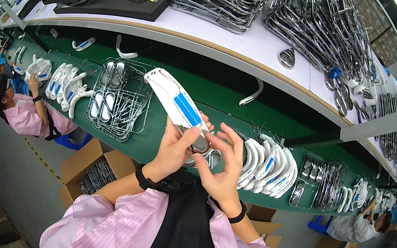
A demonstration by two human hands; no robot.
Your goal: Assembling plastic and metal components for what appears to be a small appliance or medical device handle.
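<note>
A curved white plastic housing [162, 89] is tilted up over the green bench, with a blue battery pack [186, 110] and thin red wires along its open inner side. My left hand [174, 146] grips its lower end, the thumb pressed near the battery. At that same end, my right hand [226, 161] is curled, thumb and forefinger on either side of a shiny oval metal part [200, 145]. Whether this part is fixed to the housing is hidden by the fingers. More shiny oval parts [214, 158] show beneath my hands.
Wire baskets [120, 99] of chrome parts stand to the left. White curved housings [270, 165] are stacked on the right. A shelf edge [210, 45] loaded with chrome pieces crosses ahead. An open carton [98, 173] sits on the floor; a co-worker [26, 108] is further left.
</note>
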